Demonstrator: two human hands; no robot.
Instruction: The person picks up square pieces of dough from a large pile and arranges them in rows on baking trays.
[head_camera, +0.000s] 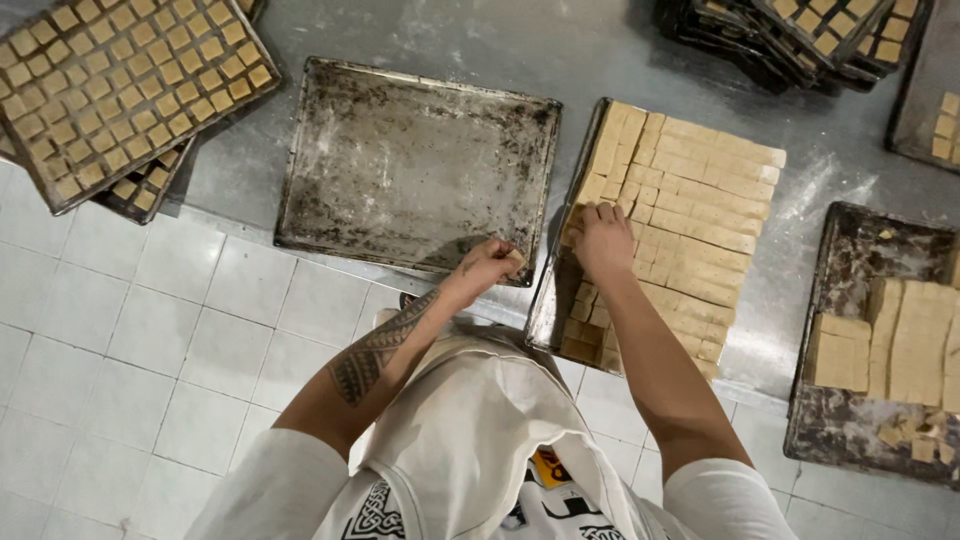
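Dough squares (640, 215) look soft, light and crumbly; left fingers (505, 258) pinch one by its edges, right fingers (600, 214) curl around another on the tray (545, 310).

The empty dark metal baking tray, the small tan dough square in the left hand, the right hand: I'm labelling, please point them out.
empty dark metal baking tray (400, 160), head view, bare floor
small tan dough square (515, 261), head view, visible edge
right hand (602, 240), head view, back

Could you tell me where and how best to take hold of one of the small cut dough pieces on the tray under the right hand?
Judging by the layout, take a small dough piece from the near-left corner of the tray of cut dough, where pieces sit separated. Come from above and pinch its two opposite cut sides with the fingertips, much as the left hand carries a piece. The right hand rests on the packed rows.
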